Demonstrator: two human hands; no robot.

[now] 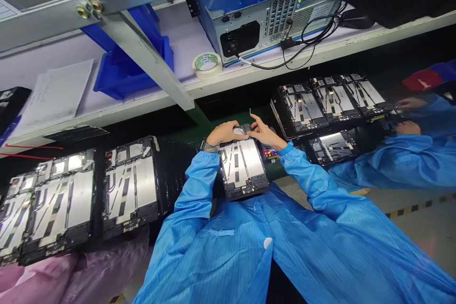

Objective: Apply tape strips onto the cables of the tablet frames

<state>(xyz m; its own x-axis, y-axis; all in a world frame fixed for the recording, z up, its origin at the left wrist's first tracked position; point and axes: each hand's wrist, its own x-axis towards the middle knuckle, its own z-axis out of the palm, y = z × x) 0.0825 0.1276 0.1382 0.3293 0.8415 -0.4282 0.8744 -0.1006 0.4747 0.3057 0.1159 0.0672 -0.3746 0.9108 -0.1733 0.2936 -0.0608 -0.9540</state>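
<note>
An opened tablet (245,166) with silver battery plates and a black frame lies face up in front of my body, its near end close to my lap. Wrapped around its far left corner, my left hand (225,133) holds the frame, with the thumb across the top part. My right hand (266,135) is at the far right corner, thumb on the tablet and index finger stretched upward. A small thin white strip (250,111) shows at that raised fingertip; whether it sticks there cannot be made out.
Opened tablets (130,185) stand in rows at left; more tablets (301,107) sit at right. Beside my right wrist is a small device with a red display (270,153). A co-worker's blue sleeve (399,161) reaches in. Above, a shelf carries a computer (263,23), tape (206,65) and a blue bin (124,71).
</note>
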